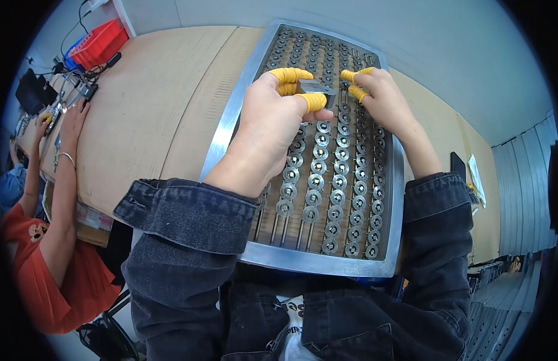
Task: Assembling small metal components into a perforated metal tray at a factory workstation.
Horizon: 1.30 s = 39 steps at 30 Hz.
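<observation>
A metal-framed tray (327,262) lies before me, set with long rows of small round metal parts (315,182) strung along thin rods. My left hand (273,117) is over the left half of the tray, with yellow finger covers on several fingers. Thumb and fingers grip a small grey metal block (315,88); its underside is hidden. To the right, my right hand (384,99), also in yellow finger covers, reaches over the far right rows. Its thumb and forefinger are apart, and no held thing shows between them.
Brown board covers the worktable (152,90). At the far left stands a red plastic bin (101,45) beside cables. A co-worker in an orange shirt (68,271) has their arms on the table at left. A dark phone-like object (458,165) and paper (476,177) lie at right.
</observation>
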{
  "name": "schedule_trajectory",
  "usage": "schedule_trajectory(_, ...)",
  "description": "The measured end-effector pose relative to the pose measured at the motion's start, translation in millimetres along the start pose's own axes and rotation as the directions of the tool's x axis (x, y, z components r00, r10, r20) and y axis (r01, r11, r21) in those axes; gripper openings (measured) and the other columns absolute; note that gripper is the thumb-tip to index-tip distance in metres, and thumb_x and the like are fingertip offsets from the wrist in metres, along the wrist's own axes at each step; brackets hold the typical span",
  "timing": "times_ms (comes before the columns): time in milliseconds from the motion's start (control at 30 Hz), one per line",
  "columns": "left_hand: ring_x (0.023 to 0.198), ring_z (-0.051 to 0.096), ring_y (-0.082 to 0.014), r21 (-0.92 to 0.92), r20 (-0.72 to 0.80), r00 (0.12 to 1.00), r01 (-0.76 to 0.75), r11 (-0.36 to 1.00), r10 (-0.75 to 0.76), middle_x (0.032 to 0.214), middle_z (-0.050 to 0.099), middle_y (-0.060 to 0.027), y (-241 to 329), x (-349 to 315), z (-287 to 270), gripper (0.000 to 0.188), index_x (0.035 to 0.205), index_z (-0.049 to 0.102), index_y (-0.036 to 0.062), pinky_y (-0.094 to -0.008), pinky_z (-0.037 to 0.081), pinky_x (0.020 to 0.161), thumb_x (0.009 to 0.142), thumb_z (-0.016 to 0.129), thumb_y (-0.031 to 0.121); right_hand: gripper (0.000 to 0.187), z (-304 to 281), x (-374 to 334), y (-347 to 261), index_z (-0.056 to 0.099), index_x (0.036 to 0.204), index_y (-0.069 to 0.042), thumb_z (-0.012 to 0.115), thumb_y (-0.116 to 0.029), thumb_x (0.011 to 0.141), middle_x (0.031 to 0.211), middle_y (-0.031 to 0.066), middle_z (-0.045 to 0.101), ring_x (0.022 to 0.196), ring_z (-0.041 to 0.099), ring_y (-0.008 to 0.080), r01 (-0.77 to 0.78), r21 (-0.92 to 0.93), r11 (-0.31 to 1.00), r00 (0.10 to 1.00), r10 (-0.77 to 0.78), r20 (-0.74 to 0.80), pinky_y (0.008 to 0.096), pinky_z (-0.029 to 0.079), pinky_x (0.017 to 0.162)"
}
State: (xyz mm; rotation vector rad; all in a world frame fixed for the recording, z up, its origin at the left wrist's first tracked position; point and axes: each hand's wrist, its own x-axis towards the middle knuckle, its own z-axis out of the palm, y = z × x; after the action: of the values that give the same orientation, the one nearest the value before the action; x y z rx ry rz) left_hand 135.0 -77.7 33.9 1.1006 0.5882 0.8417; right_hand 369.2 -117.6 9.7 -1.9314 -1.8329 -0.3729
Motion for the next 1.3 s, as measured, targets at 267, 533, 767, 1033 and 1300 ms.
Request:
schedule_trajectory(267,0.081,0.065,-0.0239,-0.002,-0.009,1.0,-0.002,1.0,0.002,0.104,0.052,-0.0198,0,0,1,0.033,0.118,0.046,-0.0084,-0.0271,0.057,0.078,0.085,0.048,-0.01,0.023,-6,3,-8,0.068,0.102,-0.003,0.067,-0.009,0.08,0.09,0.0078,0.067,0.083,0.06,0.0234,0.012,0.034,0.999,0.987,-0.018,0.162,0.0326,0.05,0.075)
schedule_trajectory(533,0.082,0.066,-0.0241,0.063,0.11,0.994,0.012,0.998,-0.019,0.105,0.054,-0.0201,-3,-2,1,0.036,0.118,0.047,-0.0077,-0.0273,0.058,0.076,0.083,0.054,-0.01,0.022,-43,-19,-50,0.069,0.101,-0.001,0.071,-0.002,0.079,0.089,0.0061,0.066,0.071,0.057,0.0125,-0.165,0.683,0.711,0.985,0.159,0.073,0.0226,0.047,0.065)
schedule_trajectory(767,0.082,0.066,-0.0244,0.129,0.216,0.976,-0.071,0.989,0.042,0.103,0.056,-0.0189,-7,-1,5,0.04,0.12,0.048,-0.0061,-0.0284,0.059,0.073,0.081,0.059,-0.01,0.027,-54,-34,-51,0.068,0.105,0.001,0.071,0.001,0.079,0.088,0.0052,0.066,0.072,0.057,0.0121,-0.019,0.665,0.746,1.0,0.019,0.007,0.0206,0.047,0.065)
schedule_trajectory(1033,0.086,0.066,-0.0248,0.02,0.249,0.968,-0.012,1.0,0.006,0.104,0.057,-0.0186,-7,-2,3,0.039,0.12,0.049,-0.006,-0.0299,0.06,0.075,0.083,0.06,-0.009,0.034,-58,-38,-52,0.064,0.114,0.001,0.07,0.0,0.08,0.09,0.0059,0.065,0.074,0.057,0.0128,-0.035,0.611,0.791,0.997,-0.012,0.072,0.0197,0.047,0.066)
schedule_trajectory(1300,0.09,0.066,-0.0251,0.038,0.242,0.969,-0.051,0.998,0.041,0.104,0.058,-0.0189,-10,-1,2,0.039,0.12,0.049,-0.0059,-0.0309,0.06,0.076,0.083,0.06,-0.008,0.039,-57,-41,-42,0.06,0.123,-0.002,0.063,0.003,0.084,0.106,0.0101,0.065,0.088,0.063,0.0167,-0.094,0.846,0.525,0.996,0.051,0.079,0.0222,0.049,0.081)
